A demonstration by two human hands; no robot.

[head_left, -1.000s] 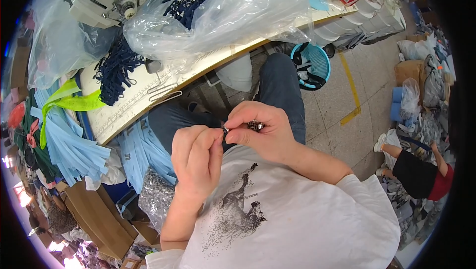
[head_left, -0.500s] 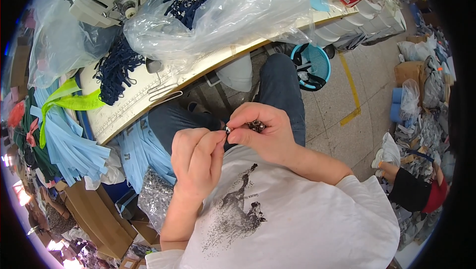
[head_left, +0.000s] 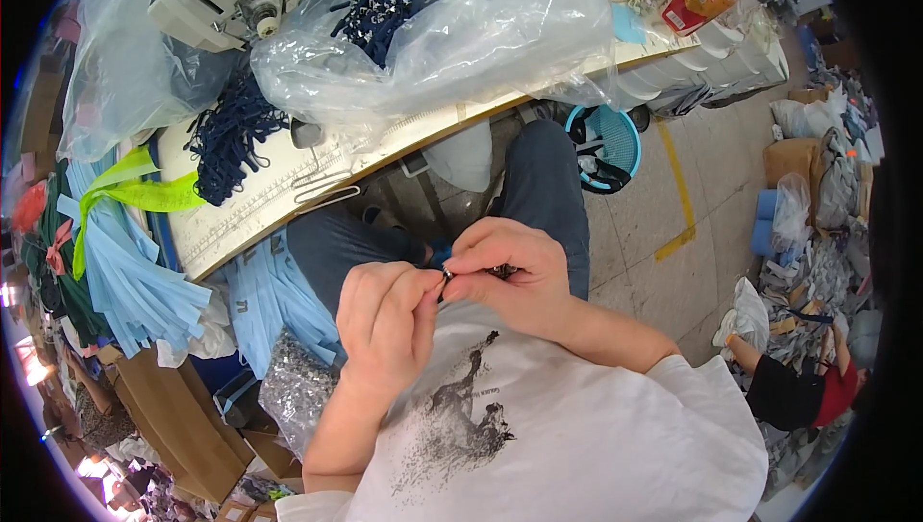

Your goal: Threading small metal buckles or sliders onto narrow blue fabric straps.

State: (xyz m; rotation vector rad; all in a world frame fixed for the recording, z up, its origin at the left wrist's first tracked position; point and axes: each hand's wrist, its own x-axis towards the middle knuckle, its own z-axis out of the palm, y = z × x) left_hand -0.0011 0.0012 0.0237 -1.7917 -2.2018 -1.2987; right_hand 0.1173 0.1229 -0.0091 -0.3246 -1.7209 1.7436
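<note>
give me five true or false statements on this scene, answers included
1. The left hand and right hand meet at a small shiny piece. True.
2. The right hand lies flat on the table. False: the right hand is held in front of the shirt.
3. A clear plastic bag lies on the table. True.
4. The basket on the floor is red. False: the basket is blue.
5. A yellow-green strip lies near light blue strips. True.
</note>
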